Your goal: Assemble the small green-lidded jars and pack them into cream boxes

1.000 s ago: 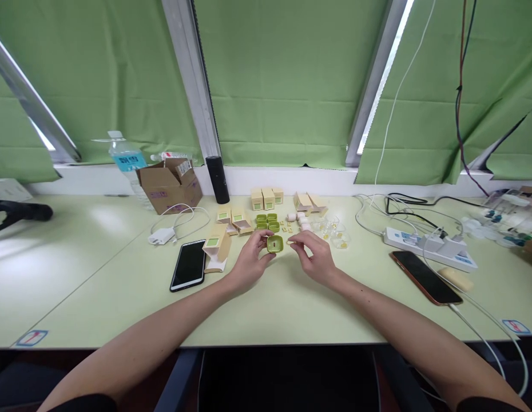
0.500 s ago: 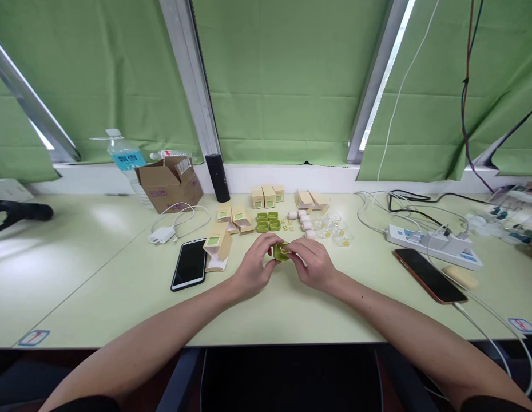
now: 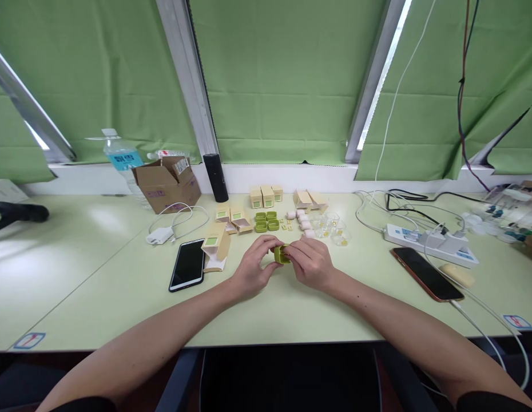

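Observation:
Above the middle of the table, my left hand (image 3: 257, 269) grips a small olive-green square container (image 3: 281, 255) from its left side, thumb below and fingers above. The container is tilted so its opening faces my right hand (image 3: 311, 260). My right fingertips are pinched together at that opening, and what they hold there is hidden. Just beyond the hands sits a group of several matching green containers (image 3: 266, 221). Beside them lie small yellow pieces (image 3: 286, 225), a row of pale pink cylinders (image 3: 306, 225) and clear plastic covers (image 3: 334, 228).
Opened cartons (image 3: 217, 246) lie left of my hands, next to a phone (image 3: 187, 265). More small cartons (image 3: 266, 197) stand at the back. A cardboard box (image 3: 167, 186) and a black cylinder (image 3: 215, 178) are behind. To the right are a power strip (image 3: 429, 245) and another phone (image 3: 427, 274).
The green container has turned slightly in my left hand. My right fingertips have pressed closer into its opening. The whole view has shifted a little.

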`<move>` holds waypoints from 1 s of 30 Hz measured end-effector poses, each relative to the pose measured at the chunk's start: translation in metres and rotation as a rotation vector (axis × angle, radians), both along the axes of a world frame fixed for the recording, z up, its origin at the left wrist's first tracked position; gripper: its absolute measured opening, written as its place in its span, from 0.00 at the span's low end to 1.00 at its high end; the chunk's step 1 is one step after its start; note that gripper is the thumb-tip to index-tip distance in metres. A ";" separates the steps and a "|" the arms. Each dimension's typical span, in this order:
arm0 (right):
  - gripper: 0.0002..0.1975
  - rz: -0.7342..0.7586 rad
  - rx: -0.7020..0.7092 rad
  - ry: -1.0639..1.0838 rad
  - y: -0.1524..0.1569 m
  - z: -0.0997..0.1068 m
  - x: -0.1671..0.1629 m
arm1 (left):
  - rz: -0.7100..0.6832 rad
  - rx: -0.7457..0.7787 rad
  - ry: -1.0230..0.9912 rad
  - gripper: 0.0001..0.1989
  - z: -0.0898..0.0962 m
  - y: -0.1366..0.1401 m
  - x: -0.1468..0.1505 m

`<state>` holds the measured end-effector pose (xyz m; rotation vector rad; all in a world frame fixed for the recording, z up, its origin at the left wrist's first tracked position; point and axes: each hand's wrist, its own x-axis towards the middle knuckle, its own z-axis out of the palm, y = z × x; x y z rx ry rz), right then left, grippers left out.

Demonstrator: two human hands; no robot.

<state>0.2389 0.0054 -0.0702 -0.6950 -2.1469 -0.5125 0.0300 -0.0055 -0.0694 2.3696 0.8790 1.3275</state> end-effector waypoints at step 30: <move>0.10 0.060 0.151 0.099 -0.001 -0.001 -0.005 | -0.102 0.012 -0.053 0.21 -0.009 0.011 -0.004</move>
